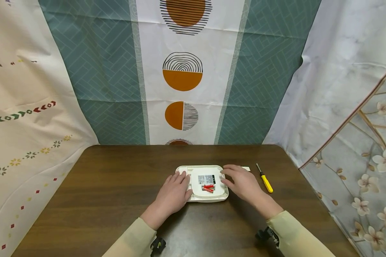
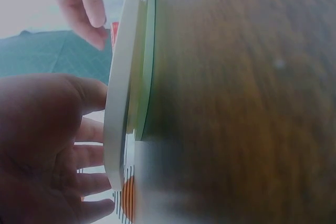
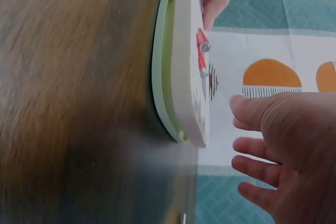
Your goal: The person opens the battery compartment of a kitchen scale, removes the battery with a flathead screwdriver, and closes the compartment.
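Note:
A flat white device (image 1: 197, 196) with rounded corners lies on the table with a printed label (image 1: 206, 179) facing up. Two red batteries (image 1: 208, 188) show in or over a small recess below the label. Its lower side has a pale green rim (image 3: 163, 72), seen in the right wrist view. My left hand (image 1: 173, 191) rests on the device's left end, fingers extended and thumb at the near edge. By the right edge hovers my right hand (image 1: 242, 182), fingers loosely bent; the right wrist view shows a gap between it and the device.
A screwdriver (image 1: 266, 182) with a yellow handle lies right of my right hand. Just behind that hand, a small white piece (image 1: 246, 168) sticks out. The brown wooden table (image 1: 115, 185) meets hanging patterned cloths (image 1: 183, 117) at its back and sides.

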The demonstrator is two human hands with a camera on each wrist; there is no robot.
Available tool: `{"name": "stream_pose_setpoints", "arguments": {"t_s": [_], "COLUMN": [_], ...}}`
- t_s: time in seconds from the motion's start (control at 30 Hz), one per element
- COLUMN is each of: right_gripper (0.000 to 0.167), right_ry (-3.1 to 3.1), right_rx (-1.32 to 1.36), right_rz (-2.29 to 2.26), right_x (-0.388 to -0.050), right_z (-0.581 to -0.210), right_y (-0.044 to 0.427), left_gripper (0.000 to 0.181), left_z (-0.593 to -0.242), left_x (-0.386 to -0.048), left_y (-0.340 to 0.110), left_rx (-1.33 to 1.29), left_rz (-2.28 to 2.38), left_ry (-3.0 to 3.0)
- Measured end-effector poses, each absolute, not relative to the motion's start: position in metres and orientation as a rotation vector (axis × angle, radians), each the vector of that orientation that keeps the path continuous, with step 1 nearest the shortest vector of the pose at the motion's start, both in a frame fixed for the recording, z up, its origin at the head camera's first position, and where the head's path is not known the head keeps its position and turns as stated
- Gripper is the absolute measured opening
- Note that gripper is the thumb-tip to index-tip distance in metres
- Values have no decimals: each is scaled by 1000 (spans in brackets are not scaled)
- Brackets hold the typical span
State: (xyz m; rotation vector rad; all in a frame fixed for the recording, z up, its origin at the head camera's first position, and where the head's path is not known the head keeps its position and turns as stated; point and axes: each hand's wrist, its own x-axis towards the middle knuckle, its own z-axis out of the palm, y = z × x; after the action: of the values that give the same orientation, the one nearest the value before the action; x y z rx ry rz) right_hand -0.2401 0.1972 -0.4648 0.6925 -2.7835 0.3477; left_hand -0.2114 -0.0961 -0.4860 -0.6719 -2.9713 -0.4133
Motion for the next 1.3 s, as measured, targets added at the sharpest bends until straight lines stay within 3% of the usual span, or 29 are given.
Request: {"name": "stream_pose_setpoints", "arguments": {"t_s": [1.3], "right_gripper": [15], "right_ry": [-2771], "right_rx": [919], "right_rz": [278], "right_x": [-245], "right_z": [-470], "right_y": [168], "left_gripper": [58], "left_z": [-488], "left_x": [-213], "left_y": [-95], "left_rx": [-656], "left_rz": [-387], "left_ry": [-2983]}}
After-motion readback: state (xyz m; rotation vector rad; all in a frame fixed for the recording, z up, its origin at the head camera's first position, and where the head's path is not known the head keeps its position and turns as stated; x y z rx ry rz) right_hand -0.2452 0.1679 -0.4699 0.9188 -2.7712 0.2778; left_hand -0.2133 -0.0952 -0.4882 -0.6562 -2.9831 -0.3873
